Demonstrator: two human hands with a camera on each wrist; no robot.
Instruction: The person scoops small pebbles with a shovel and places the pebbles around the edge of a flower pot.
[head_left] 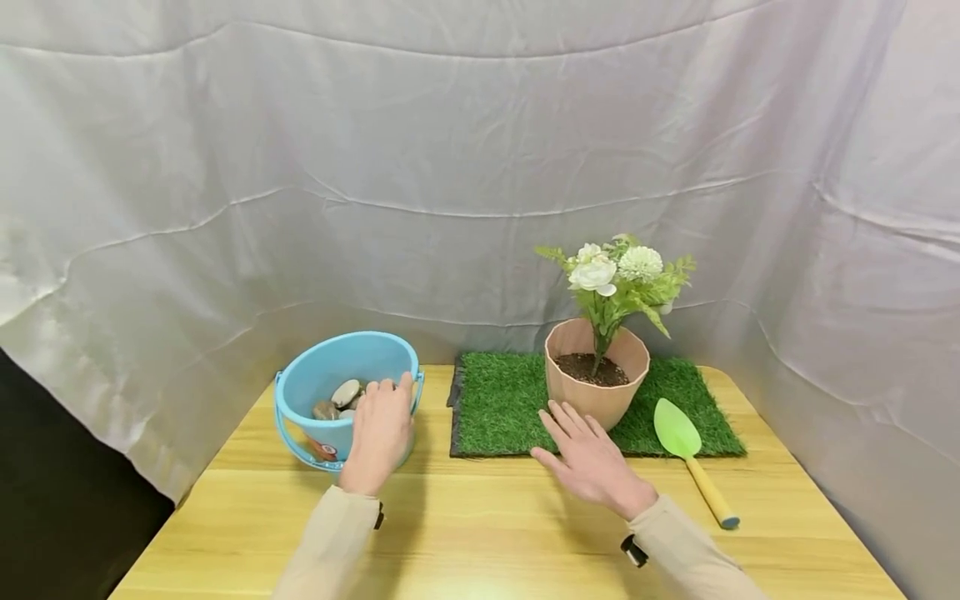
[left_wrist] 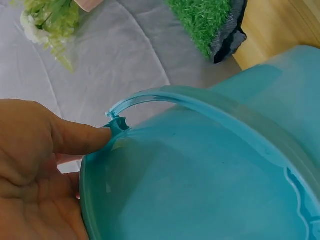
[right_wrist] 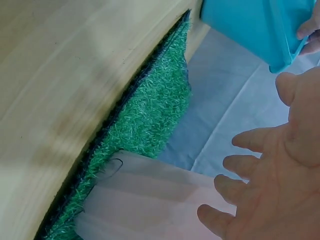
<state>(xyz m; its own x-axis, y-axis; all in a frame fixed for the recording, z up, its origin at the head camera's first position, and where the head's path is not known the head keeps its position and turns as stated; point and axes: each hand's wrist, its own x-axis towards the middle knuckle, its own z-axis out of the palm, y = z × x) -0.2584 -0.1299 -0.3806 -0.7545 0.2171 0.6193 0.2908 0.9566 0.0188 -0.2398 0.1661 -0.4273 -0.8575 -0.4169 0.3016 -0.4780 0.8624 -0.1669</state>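
A light-blue bucket (head_left: pixel 369 354) stands at the left of the table with several smooth stones (head_left: pixel 347 393) inside. My left hand (head_left: pixel 381 429) grips its right rim, the thumb and fingers on opposite sides, beside the handle joint in the left wrist view. The handle (head_left: pixel 287 437) hangs down at the front. My right hand (head_left: pixel 588 460) is held with fingers spread just in front of a pinkish flower pot (head_left: pixel 588 402); it holds nothing, and contact with the pot cannot be told. White flowers with green leaves (head_left: pixel 640 265) rise from dark soil (head_left: pixel 588 368) in the pot.
Under the pot lies an artificial grass mat (head_left: pixel 498 408). A trowel (head_left: pixel 677 429) with a green blade and yellow handle rests at the right, its blade on the mat and its handle on the wooden table (head_left: pixel 480 525). Grey cloth (head_left: pixel 480 167) hangs behind and at the sides.
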